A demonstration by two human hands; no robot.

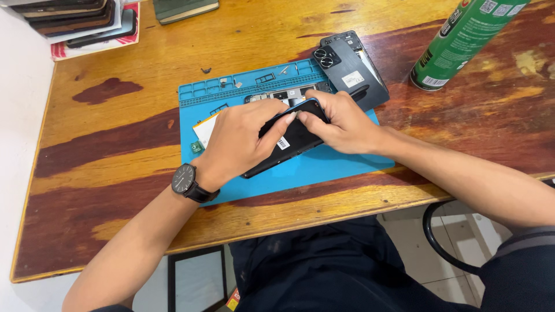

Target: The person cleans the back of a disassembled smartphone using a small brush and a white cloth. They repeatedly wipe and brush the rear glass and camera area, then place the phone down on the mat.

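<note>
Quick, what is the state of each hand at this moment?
Left hand: closed grip on the black phone, over the blue mat.
Right hand: fingers pinched on the same phone's upper edge.

The table (115, 63) is seen to be varnished wood, glossy, with the finish worn in dark and pale patches. A matt blue mat (324, 164), rubbery in look, is laid on it. The phone (289, 141) is shown as smooth black glass or plastic, faintly glossy. The back cover (352, 69), far right, is dark satin plastic. The can (465, 40) is glossy green-printed metal. The watch (186, 180) is matt black.
</note>
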